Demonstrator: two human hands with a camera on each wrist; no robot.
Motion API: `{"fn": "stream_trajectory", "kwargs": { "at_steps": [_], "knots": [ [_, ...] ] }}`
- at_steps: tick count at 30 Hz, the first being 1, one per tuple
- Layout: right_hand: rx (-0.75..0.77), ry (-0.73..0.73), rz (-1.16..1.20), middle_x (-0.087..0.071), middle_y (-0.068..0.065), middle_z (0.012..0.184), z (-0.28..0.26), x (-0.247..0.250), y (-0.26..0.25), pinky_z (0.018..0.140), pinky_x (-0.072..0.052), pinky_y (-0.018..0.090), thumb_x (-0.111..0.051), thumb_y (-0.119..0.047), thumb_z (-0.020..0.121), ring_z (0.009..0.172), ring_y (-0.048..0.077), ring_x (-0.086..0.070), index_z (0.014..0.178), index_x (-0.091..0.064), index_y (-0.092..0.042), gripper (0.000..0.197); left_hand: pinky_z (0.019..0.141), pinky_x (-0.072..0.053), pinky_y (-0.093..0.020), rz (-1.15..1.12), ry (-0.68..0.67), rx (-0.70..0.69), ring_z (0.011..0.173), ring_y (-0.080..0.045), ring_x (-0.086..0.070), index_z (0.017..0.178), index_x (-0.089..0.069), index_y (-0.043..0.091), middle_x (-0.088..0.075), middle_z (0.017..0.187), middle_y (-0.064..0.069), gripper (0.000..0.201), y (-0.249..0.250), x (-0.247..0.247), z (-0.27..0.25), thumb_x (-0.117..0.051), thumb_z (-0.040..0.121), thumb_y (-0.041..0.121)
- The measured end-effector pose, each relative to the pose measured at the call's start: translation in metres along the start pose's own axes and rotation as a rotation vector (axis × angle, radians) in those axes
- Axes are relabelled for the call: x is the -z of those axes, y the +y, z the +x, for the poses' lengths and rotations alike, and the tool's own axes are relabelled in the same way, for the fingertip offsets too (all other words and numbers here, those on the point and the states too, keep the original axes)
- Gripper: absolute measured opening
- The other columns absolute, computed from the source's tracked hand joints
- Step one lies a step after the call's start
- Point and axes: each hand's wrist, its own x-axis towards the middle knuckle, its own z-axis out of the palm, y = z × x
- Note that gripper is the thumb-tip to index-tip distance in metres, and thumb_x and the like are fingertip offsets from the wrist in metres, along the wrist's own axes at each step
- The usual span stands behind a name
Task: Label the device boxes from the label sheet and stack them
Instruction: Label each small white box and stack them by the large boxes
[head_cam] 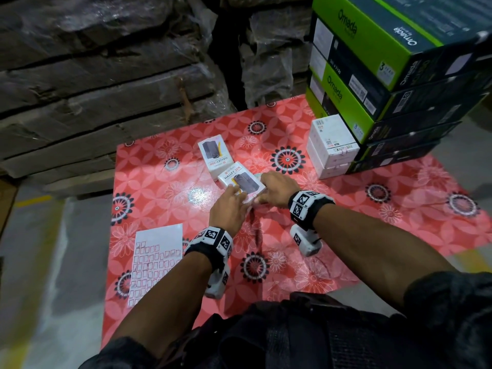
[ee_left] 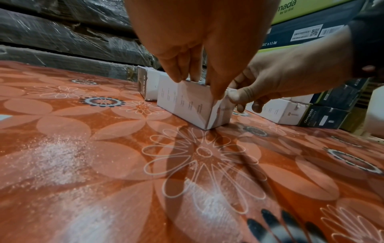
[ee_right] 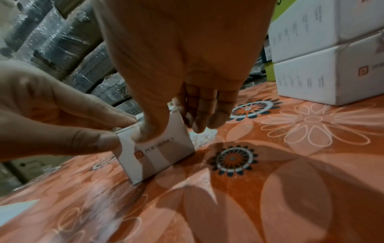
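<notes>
The small white cardboard device box [head_cam: 241, 185] sits on the red floral mat [head_cam: 346, 209], the left hand [head_cam: 229, 209] and right hand [head_cam: 277, 190] pinching its near end; any label there is hidden, and could crease under uneven pressure.

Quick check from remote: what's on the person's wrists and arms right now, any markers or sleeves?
Both forearms are bare. The left hand and right hand wear no gloves. Each wrist carries a black strap with white blocks printed with black square tag markers, and a white camera housing hangs under each. Dark sleeves begin near the elbows.
</notes>
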Motion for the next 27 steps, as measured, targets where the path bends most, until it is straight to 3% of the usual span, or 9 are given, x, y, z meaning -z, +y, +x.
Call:
{"fn": "stream_trajectory", "kwargs": {
  "at_steps": [2, 5, 9, 13, 16, 18, 21, 23, 27],
  "knots": [
    [0.004, -0.061, 0.0, -0.057, 0.0, 0.088, -0.001, 0.001, 0.001, 0.064, -0.048, 0.034, -0.08, -0.028, 0.079, 0.078, 0.021, -0.057, 0.091, -0.057, -0.012, 0.03, 0.094, -0.044, -0.034, -0.057, 0.013, -0.009, 0.122, -0.023, -0.052, 0.127, -0.062, 0.009, -0.045, 0.143, -0.004, 0.035, -0.003, -0.003, 0.0, -0.056, 0.096, 0.024],
    [0.014, -0.181, 0.056, -0.067, 0.003, 0.078, -0.002, 0.007, 0.006, 0.059, -0.054, 0.033, -0.075, -0.009, 0.077, 0.071, 0.024, -0.064, 0.079, -0.068, -0.013, 0.009, 0.1, -0.04, -0.034, -0.13, 0.021, -0.023, 0.125, -0.024, -0.049, 0.12, -0.066, 0.006, -0.053, 0.136, -0.009, 0.032, -0.009, -0.003, -0.001, -0.058, 0.09, 0.016],
    [0.003, -0.29, 0.159, -0.07, 0.01, 0.075, -0.006, 0.014, 0.004, 0.062, -0.052, 0.032, -0.059, 0.004, 0.085, 0.065, 0.021, -0.058, 0.083, -0.076, -0.004, 0.019, 0.086, -0.046, -0.031, -0.29, 0.102, 0.027, 0.103, -0.027, -0.059, 0.099, -0.072, 0.004, -0.065, 0.112, -0.012, 0.021, -0.01, 0.005, 0.001, -0.057, 0.086, 0.009],
    [-0.131, -0.195, 0.337, -0.062, 0.007, 0.066, -0.003, 0.014, 0.0, 0.05, -0.04, 0.022, -0.051, 0.009, 0.086, 0.055, 0.019, -0.05, 0.076, -0.072, -0.004, 0.027, 0.092, -0.04, -0.03, -0.425, 0.226, 0.187, 0.111, -0.028, -0.058, 0.113, -0.065, 0.001, -0.06, 0.122, -0.014, 0.027, -0.014, 0.009, 0.007, -0.055, 0.089, 0.008],
    [-0.245, -0.075, 0.556, -0.057, 0.016, 0.073, 0.003, 0.016, -0.002, 0.047, -0.039, 0.026, -0.047, 0.004, 0.088, 0.062, 0.024, -0.051, 0.077, -0.064, -0.003, 0.022, 0.082, -0.04, -0.027, -0.491, 0.198, 0.319, 0.108, -0.031, -0.06, 0.12, -0.064, 0.006, -0.063, 0.122, -0.012, 0.032, -0.015, 0.014, 0.015, -0.053, 0.091, 0.01],
    [-0.296, -0.076, 0.662, -0.058, 0.015, 0.08, 0.006, 0.019, -0.01, 0.052, -0.042, 0.029, -0.047, 0.0, 0.092, 0.068, 0.024, -0.053, 0.094, -0.059, -0.008, 0.014, 0.08, -0.037, -0.026, -0.525, 0.097, 0.414, 0.108, -0.033, -0.059, 0.124, -0.059, 0.01, -0.065, 0.12, -0.011, 0.033, -0.018, 0.014, 0.025, -0.052, 0.092, 0.015],
    [-0.306, -0.148, 0.82, -0.058, 0.008, 0.09, 0.008, 0.026, -0.023, 0.055, -0.047, 0.024, -0.05, -0.006, 0.099, 0.072, 0.019, -0.055, 0.13, -0.044, -0.014, 0.033, 0.091, -0.05, -0.038, -0.661, 0.003, 0.516, 0.105, -0.036, -0.061, 0.125, -0.053, 0.016, -0.064, 0.118, -0.013, 0.041, -0.02, 0.013, 0.04, -0.056, 0.085, 0.027],
    [-0.26, -0.15, 0.808, -0.058, 0.007, 0.093, 0.008, 0.028, -0.029, 0.046, -0.044, 0.019, -0.047, -0.002, 0.099, 0.068, 0.016, -0.054, 0.134, -0.044, -0.011, 0.036, 0.091, -0.053, -0.047, -0.695, -0.019, 0.528, 0.107, -0.037, -0.061, 0.128, -0.053, 0.017, -0.064, 0.119, -0.015, 0.045, -0.021, 0.013, 0.047, -0.058, 0.084, 0.027],
    [-0.227, -0.13, 0.673, -0.059, 0.009, 0.091, 0.018, 0.023, -0.029, 0.04, -0.04, 0.016, -0.039, 0.0, 0.1, 0.063, 0.016, -0.052, 0.137, -0.048, -0.006, 0.038, 0.092, -0.052, -0.047, -0.602, -0.044, 0.474, 0.11, -0.036, -0.06, 0.136, -0.049, 0.017, -0.062, 0.124, -0.013, 0.05, -0.022, 0.01, 0.055, -0.059, 0.088, 0.025]
  ]
}}
